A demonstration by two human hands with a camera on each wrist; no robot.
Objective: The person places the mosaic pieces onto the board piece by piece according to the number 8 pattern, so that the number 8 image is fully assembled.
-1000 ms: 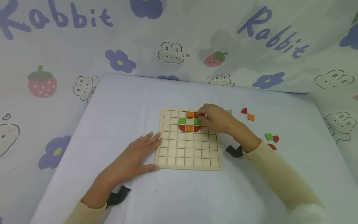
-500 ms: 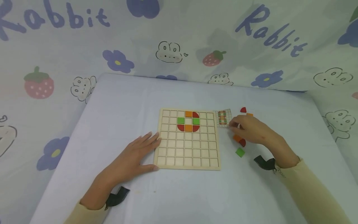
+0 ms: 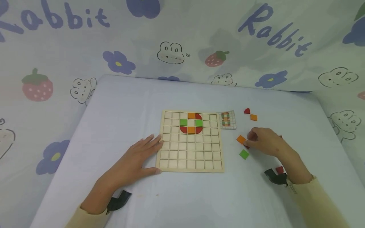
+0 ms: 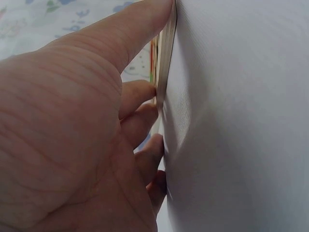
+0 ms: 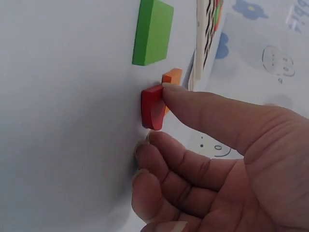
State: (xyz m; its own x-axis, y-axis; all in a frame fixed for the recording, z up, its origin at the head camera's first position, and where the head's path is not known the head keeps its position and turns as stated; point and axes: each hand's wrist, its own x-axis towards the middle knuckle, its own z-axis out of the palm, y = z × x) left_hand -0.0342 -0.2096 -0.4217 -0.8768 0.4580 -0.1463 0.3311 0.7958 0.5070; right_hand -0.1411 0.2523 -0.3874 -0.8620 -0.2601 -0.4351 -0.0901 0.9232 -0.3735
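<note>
My left hand [image 3: 142, 156] lies with spread, extended fingers along the left edge of a wooden grid board [image 3: 186, 155]; its thumb and fingertips touch the rim. Set in the board's upper cells are orange squares [image 3: 191, 130], green squares [image 3: 183, 122] and red quarter-circle tiles [image 3: 183, 129]. To the right of the board, my right hand [image 3: 266, 142] pinches a loose red quarter-circle tile [image 5: 152, 108] on the table, thumb at one side and curled fingers at the other. Beside that tile lie an orange square tile [image 3: 241, 139] and a green square tile [image 3: 244, 154].
A small pattern card [image 3: 227, 120] lies against the board's upper right edge. Farther back are a red quarter-circle tile [image 3: 247, 111] and an orange square tile [image 3: 253, 117]. Another red tile [image 3: 279, 170] lies by the right wrist strap. A printed cloth [image 3: 171, 31] hangs behind the table.
My right hand has left the board's top row, where a red quarter-circle tile now shows in place, and has moved right and nearer to the loose red tile. The left hand stays put.
</note>
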